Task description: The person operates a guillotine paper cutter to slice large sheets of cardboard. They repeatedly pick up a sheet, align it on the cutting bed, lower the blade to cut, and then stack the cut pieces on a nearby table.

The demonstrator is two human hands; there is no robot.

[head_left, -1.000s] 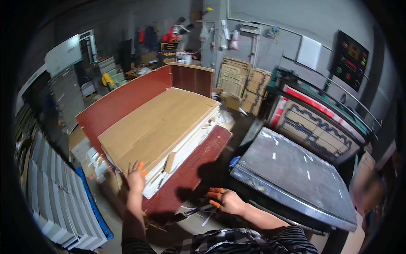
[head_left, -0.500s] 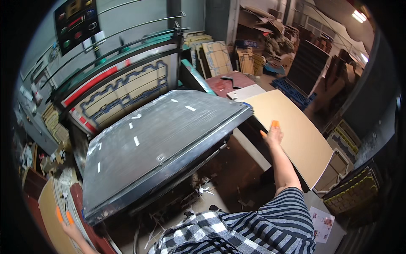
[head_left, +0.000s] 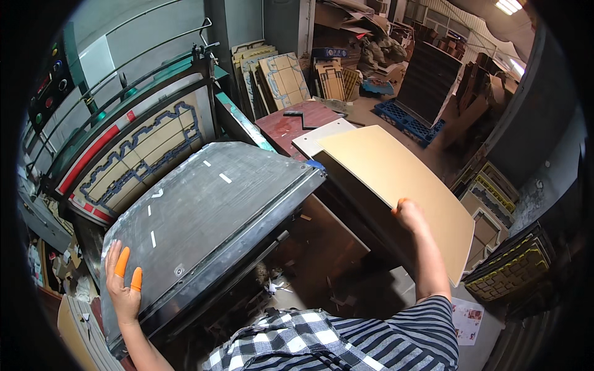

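My right hand (head_left: 409, 216) grips the near edge of a large tan cardboard sheet (head_left: 396, 179), held tilted above a dark table to the right. My left hand (head_left: 124, 287), with orange covers on two fingertips, rests flat on the lower left corner of a big grey metal platen (head_left: 204, 210) that slopes down toward me. White marks dot the platen's surface. Behind it stands the press bed with a cutting die (head_left: 136, 154) outlined in blue on tan board.
A reddish-brown table (head_left: 291, 120) with a white sheet (head_left: 322, 133) lies beyond the cardboard. Die boards (head_left: 281, 77) lean against the back wall. A blue pallet (head_left: 405, 117) and dark stacks stand farther back. Patterned die boards (head_left: 507, 272) sit at lower right. Scraps litter the floor beneath the platen.
The view has swung from the stack in the red-walled bin to the press. My right hand now carries a cardboard sheet, and my left hand has come onto the platen's corner.
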